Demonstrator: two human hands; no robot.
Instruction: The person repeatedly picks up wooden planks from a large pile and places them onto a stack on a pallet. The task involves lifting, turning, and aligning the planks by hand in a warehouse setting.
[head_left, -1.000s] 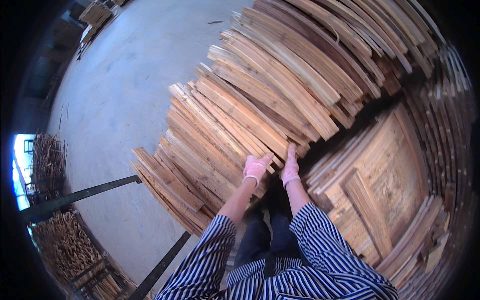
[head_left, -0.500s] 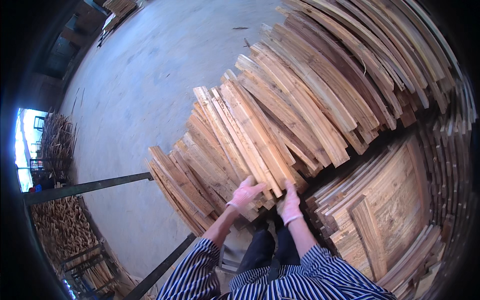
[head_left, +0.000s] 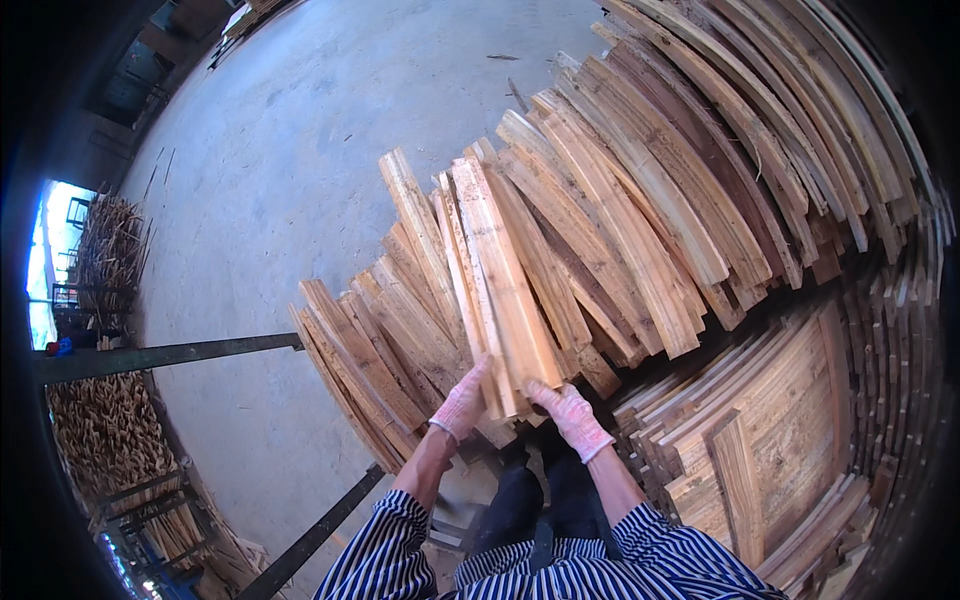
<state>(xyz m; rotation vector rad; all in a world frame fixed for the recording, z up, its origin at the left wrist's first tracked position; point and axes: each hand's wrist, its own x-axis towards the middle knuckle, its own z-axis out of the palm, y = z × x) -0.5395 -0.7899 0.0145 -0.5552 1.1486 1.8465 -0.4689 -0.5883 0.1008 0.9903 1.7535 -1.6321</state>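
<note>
Between my hands are the near ends of a few narrow wooden boards (head_left: 508,275), pale brown and rough at the edges. My left hand (head_left: 463,402), in a pinkish knit glove, is closed along their left side. My gloved right hand (head_left: 572,417) grips the near right end, its thumb over the top and its other fingers partly hidden. The boards lie tilted above a long row of similar wooden boards (head_left: 625,240). Just left of them, another board (head_left: 405,190) sticks out farther than its neighbours.
A dark metal bar (head_left: 180,357) reaches the row from the left, and a second bar (head_left: 315,535) runs low on the left. Stacked planks (head_left: 790,420) stand close on my right. Bundled sticks (head_left: 110,430) fill the far left. Grey concrete floor (head_left: 300,130) stretches beyond.
The gripped boards have shifted toward me and apart from the row. My right hand has come from beside their end to a hold with its thumb on top. The view has shifted slightly.
</note>
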